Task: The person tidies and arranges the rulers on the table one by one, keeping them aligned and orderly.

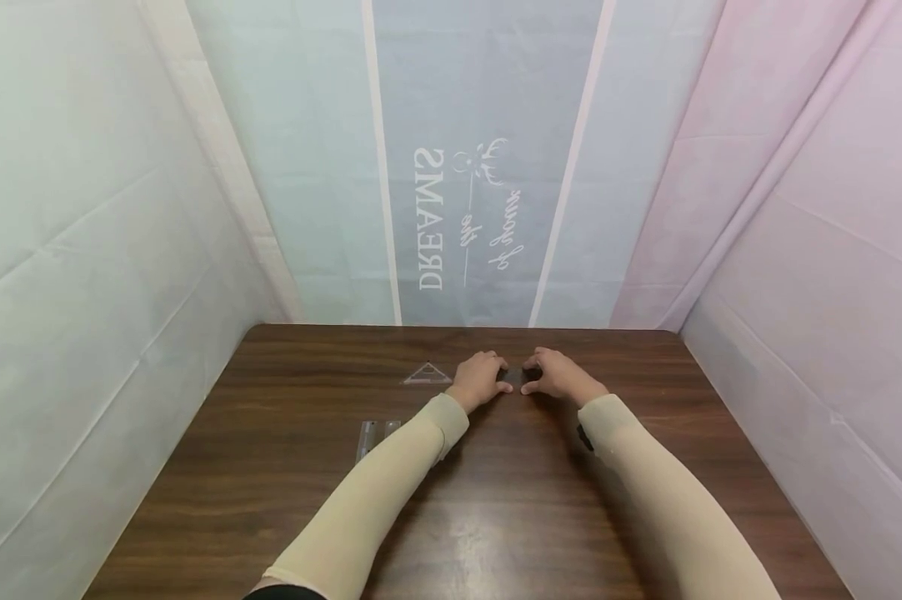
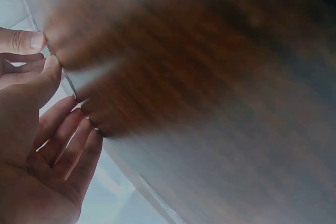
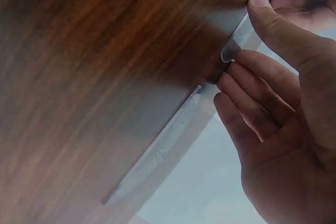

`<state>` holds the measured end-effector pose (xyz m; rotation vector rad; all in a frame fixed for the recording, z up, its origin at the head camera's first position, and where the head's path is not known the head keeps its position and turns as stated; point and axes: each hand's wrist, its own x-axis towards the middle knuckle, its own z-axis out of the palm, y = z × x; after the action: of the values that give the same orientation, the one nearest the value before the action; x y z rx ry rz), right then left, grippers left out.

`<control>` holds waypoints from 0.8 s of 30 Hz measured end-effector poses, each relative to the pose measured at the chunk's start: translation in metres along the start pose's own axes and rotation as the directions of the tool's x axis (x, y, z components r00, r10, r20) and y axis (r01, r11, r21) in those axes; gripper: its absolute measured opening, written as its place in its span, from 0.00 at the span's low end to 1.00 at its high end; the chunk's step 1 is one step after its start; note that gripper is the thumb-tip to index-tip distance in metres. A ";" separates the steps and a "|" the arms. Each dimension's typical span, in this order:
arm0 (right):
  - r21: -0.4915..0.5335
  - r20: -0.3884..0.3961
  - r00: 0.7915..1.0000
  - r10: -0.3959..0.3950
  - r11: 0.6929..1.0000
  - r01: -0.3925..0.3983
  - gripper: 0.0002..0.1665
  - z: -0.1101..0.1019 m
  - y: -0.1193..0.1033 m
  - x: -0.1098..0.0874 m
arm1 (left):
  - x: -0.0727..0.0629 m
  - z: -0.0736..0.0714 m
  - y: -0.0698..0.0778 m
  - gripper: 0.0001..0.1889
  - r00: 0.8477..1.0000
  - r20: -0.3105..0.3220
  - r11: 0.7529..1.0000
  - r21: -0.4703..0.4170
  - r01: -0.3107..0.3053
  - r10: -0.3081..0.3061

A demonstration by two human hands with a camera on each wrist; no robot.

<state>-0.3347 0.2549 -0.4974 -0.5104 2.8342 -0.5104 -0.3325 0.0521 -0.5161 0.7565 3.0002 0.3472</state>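
Pale sleeves (image 1: 379, 487) extend over a brown table (image 1: 511, 500), the left one partly hiding a clear plate (image 1: 369, 435), as left hand (image 1: 478, 379) and right hand (image 1: 562, 375) pinch a barely discernible transparent piece (image 1: 514, 380) between them, right of a clear triangle (image 1: 424, 382).

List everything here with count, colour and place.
Table: 1, brown, lower middle
Backdrop: count unclear, pastel, white-lettered, around table
Triangle ruler: 1, clear, beside left hand
Strip: 1, pale, past right hand
Middle piece: 1, clear, between both hands
Near piece: at least 1, clear, partly behind left sleeve
Small item: 1, black, at right wrist
Cloth: 1, black, bottom edge
Sleeves: 2, cream, on arms
Hands: 2, bare, at middle piece
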 end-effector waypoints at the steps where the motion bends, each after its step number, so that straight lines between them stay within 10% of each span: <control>1: 0.003 -0.001 1.000 0.000 1.000 0.000 0.34 0.000 -0.001 0.000 | 0.000 0.000 0.000 0.27 1.000 -0.003 1.000 0.002 0.001 -0.001; 24: 0.003 0.009 0.999 0.036 0.999 -0.036 0.32 0.000 -0.004 0.001 | 0.004 -0.004 0.005 0.25 0.999 0.015 0.999 0.004 0.036 -0.036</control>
<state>-0.3341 0.2511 -0.4960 -0.4593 2.8275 -0.5050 -0.3342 0.0578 -0.5114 0.7010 2.9969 0.3338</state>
